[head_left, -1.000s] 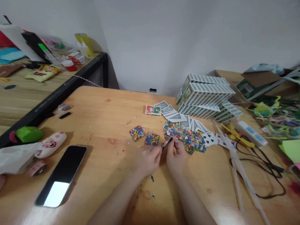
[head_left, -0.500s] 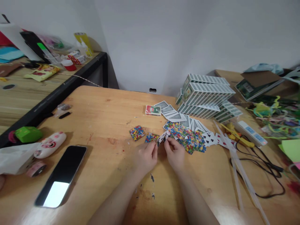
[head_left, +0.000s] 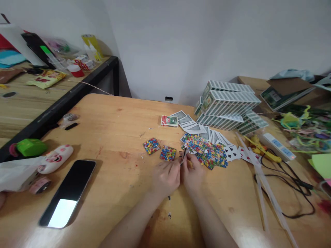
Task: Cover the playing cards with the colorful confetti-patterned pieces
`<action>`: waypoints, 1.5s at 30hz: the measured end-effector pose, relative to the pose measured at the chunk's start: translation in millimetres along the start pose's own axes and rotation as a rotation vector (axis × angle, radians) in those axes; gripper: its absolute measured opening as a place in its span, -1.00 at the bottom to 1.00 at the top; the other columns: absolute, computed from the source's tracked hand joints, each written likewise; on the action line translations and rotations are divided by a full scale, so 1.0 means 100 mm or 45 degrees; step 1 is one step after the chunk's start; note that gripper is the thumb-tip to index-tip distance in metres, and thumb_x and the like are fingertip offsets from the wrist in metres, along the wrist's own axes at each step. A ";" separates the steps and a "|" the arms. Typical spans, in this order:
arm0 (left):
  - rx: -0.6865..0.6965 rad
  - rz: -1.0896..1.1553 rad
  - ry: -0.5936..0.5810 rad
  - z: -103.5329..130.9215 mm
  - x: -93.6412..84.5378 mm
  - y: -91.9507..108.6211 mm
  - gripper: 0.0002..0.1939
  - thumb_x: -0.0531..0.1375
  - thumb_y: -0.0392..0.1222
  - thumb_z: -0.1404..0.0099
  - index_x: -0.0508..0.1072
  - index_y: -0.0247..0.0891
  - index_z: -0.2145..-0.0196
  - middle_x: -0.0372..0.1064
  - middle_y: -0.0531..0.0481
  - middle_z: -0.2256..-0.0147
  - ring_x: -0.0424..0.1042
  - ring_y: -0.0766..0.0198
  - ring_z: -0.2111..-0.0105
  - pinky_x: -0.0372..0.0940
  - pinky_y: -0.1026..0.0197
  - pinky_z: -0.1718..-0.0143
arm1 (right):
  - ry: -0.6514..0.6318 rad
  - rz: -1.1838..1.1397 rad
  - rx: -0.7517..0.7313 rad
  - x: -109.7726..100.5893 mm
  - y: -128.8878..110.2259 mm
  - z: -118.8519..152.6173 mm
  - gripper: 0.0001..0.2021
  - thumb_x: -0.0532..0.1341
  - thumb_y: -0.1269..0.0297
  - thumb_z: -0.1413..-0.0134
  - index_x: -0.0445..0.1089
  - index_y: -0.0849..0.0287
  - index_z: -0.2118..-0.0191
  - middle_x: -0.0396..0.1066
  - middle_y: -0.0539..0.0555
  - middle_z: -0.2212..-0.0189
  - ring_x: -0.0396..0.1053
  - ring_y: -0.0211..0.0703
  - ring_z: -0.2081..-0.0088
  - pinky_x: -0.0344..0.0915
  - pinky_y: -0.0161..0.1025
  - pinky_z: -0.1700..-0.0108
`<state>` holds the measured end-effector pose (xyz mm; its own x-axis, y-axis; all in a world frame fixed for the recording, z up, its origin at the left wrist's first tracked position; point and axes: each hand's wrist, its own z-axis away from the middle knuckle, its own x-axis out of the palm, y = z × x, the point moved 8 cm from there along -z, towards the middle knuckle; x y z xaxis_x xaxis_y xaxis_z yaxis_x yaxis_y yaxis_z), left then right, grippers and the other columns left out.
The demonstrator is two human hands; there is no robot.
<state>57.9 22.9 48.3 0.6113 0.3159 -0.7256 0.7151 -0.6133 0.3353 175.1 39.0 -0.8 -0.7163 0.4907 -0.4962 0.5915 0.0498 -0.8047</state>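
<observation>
Closely pinched between my left grip (head_left: 167, 175) and my right grip (head_left: 193, 174) are what look like small playing cards (head_left: 184, 154); they tilt nearly edge-on and blur, so I cannot tell how many. Both grips are narrow, fingertips nearly meeting, probably because two-sided support steadies something so thin. I hold them just on my side of the spread of brick-patterned cards (head_left: 213, 155), which puts that loose heap within easy reach. Two square brick-patterned piles (head_left: 151, 146) (head_left: 168, 153) lie apart from it on the counter (head_left: 116, 131), seemingly so they don't mix. Beyond the spread, larger grey-backed cards (head_left: 195, 128) overlap in a fanned line, beside a boxed deck (head_left: 169, 121). Striped cartons (head_left: 231, 103) are stacked behind, perhaps to leave me working room, and a phone (head_left: 67, 194) lies well to my left.
</observation>
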 end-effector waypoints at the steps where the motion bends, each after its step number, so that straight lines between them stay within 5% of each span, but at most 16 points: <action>1: 0.006 -0.001 0.017 0.00 -0.02 0.00 -0.79 0.01 -0.40 -0.19 0.33 -0.36 0.21 0.45 -0.12 0.44 0.44 0.24 0.46 0.29 0.21 0.43 | -0.044 -0.075 0.008 0.03 0.01 -0.02 -0.78 0.08 0.25 -0.04 0.40 0.18 0.24 0.46 0.10 0.34 0.41 -0.13 0.32 0.31 -0.20 0.24; 8: -0.082 -0.014 0.092 -0.01 -0.08 -0.10 -0.79 0.02 -0.38 -0.19 0.37 -0.33 0.23 0.43 -0.07 0.51 0.42 0.25 0.50 0.28 0.23 0.46 | -0.287 -0.258 -0.104 0.12 0.03 -0.15 -0.80 0.07 0.33 -0.03 0.39 0.15 0.24 0.45 0.08 0.32 0.39 -0.15 0.29 0.31 -0.19 0.21; 21: -0.191 0.086 0.057 0.04 0.05 -0.07 -0.83 0.01 -0.34 -0.22 0.38 -0.31 0.31 0.41 -0.02 0.55 0.40 0.30 0.54 0.23 0.28 0.51 | -0.038 0.231 -0.301 -0.01 -0.15 -0.05 -0.85 0.05 0.31 -0.06 0.35 0.20 0.35 0.41 0.13 0.45 0.36 -0.08 0.38 0.28 -0.17 0.31; 26: -0.172 0.070 0.102 0.03 0.01 -0.11 -0.80 0.02 -0.34 -0.21 0.39 -0.30 0.24 0.40 -0.02 0.56 0.40 0.30 0.54 0.22 0.28 0.51 | -0.184 -0.028 -0.160 0.05 0.01 -0.11 -0.79 0.04 0.32 -0.06 0.38 0.15 0.23 0.46 0.10 0.36 0.41 -0.11 0.33 0.33 -0.19 0.28; 30: -0.202 0.048 0.130 0.03 -0.01 -0.18 -0.81 0.01 -0.32 -0.21 0.40 -0.29 0.29 0.39 -0.02 0.57 0.38 0.30 0.56 0.20 0.28 0.53 | -0.287 -0.157 -0.238 0.06 -0.02 -0.18 -0.77 0.07 0.37 -0.03 0.39 0.11 0.20 0.45 0.09 0.26 0.39 -0.13 0.21 0.31 -0.17 0.15; 45: -0.265 0.148 0.118 0.03 0.02 -0.22 -0.82 0.02 -0.28 -0.20 0.41 -0.29 0.39 0.37 -0.01 0.61 0.35 0.32 0.60 0.17 0.30 0.56 | -0.136 -0.034 -0.312 -0.03 -0.09 -0.19 -0.89 0.11 0.35 0.00 0.39 0.15 0.37 0.44 0.09 0.38 0.39 -0.15 0.33 0.31 -0.20 0.24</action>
<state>42.6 34.8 37.7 0.7149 0.3231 -0.6201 0.6870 -0.4899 0.5368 178.5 53.6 14.2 -0.7602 0.3928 -0.5176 0.6345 0.2771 -0.7216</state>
